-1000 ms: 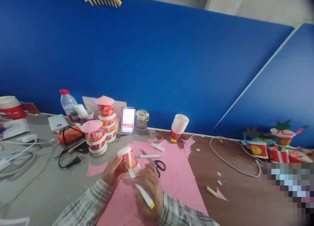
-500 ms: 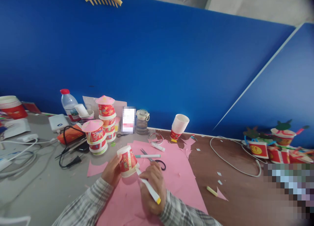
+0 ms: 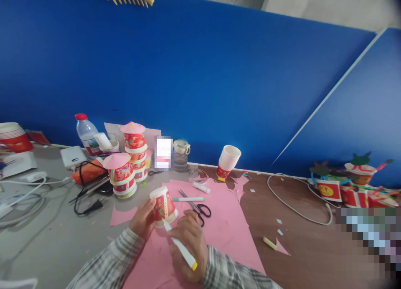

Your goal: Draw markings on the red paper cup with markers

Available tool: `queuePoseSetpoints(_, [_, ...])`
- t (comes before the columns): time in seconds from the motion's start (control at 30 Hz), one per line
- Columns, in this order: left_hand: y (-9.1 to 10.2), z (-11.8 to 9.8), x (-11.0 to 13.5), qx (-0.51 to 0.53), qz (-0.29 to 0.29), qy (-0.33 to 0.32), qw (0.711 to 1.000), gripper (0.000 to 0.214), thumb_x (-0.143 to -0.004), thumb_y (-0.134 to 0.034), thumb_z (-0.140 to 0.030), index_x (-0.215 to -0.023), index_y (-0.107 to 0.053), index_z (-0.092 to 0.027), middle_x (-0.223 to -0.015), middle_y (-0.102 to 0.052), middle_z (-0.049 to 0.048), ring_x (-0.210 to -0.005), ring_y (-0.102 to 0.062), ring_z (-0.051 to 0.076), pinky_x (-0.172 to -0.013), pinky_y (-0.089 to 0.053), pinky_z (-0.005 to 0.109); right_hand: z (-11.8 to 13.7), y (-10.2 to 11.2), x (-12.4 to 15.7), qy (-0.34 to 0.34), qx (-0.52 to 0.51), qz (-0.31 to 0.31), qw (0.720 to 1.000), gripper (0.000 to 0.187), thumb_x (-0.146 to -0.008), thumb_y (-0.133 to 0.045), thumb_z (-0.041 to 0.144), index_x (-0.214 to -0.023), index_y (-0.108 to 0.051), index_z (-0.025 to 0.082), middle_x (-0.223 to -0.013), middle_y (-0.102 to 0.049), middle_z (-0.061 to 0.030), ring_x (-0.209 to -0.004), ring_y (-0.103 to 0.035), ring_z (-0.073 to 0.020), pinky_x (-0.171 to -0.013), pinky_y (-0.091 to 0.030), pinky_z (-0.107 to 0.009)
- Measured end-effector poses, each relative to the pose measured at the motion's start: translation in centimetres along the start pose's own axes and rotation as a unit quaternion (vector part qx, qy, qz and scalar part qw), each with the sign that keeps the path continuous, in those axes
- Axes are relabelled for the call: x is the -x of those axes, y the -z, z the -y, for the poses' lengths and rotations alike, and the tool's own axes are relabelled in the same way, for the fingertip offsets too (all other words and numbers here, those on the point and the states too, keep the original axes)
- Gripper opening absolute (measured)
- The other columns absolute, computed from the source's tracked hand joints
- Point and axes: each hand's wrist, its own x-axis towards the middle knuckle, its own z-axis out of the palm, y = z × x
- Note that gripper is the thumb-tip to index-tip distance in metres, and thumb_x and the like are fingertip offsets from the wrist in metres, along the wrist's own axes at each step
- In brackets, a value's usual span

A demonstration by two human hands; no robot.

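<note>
My left hand (image 3: 142,218) is closed round the side of a red-and-white paper cup (image 3: 163,204), held upside down with its rim low. In my right hand (image 3: 189,243) is a white marker (image 3: 182,251) with a yellow end; its tip meets the cup near the rim. Pink paper (image 3: 225,230) lies under both hands. Just beyond my right hand, black-handled scissors (image 3: 200,209) rest on that paper, beside a white-and-teal marker (image 3: 191,199) and a small white tube (image 3: 201,188).
Stacked red cups with pink cone tops (image 3: 134,140) stand at the left, near a plastic bottle (image 3: 87,134) and a black plug cable (image 3: 94,207). A glass jar (image 3: 181,155) and a tilted cup stack (image 3: 228,161) stand by the blue partition (image 3: 200,80). Decorated cups (image 3: 327,191) sit far right.
My right hand and the marker have shifted left along the cup's lower rim, uncovering more of the scissors' handles. My left hand keeps the cup in nearly the same place.
</note>
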Motion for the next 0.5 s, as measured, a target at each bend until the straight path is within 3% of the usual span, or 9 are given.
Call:
queuePoseSetpoints(0.23, [-0.2,-0.1,0.0,0.007,-0.006,-0.006,1.000,0.054,-0.047,-0.074,-0.051,-0.087,-0.058,-0.017,-0.071,-0.067,0.0051,-0.062,-0.062,0.023,-0.054,-0.049,0.032,-0.7,-0.8,0.3,-0.016,0.015,-0.063,0.998,0.017,-0.067,-0.057,0.022,-0.083,-0.061,0.029,-0.062,-0.060,0.0030,-0.058,-0.057,-0.0218,-0.082,-0.038,-0.051])
queuePoseSetpoints(0.37, [-0.3,-0.2,-0.1,0.008,-0.013,-0.006,1.000,0.055,-0.046,-0.074,-0.053,-0.084,-0.060,-0.016,-0.072,-0.068,0.0067,-0.064,-0.062,0.025,-0.055,-0.050,0.034,-0.2,-0.3,-0.5,-0.020,0.014,-0.115,0.993,0.008,-0.069,-0.054,0.022,-0.072,-0.059,0.026,-0.055,-0.055,0.0042,-0.052,-0.055,-0.0199,-0.077,-0.040,-0.049])
queuePoseSetpoints(0.5, [-0.3,-0.1,-0.2,0.005,-0.018,-0.004,1.000,0.056,-0.045,-0.074,-0.053,-0.085,-0.060,-0.016,-0.074,-0.068,0.0079,-0.066,-0.062,0.027,-0.057,-0.051,0.037,0.5,0.3,-1.5,-0.016,0.038,-0.136,0.990,0.010,-0.071,-0.049,0.022,-0.064,-0.056,0.023,-0.050,-0.050,0.0049,-0.048,-0.052,-0.0177,-0.070,-0.042,-0.044])
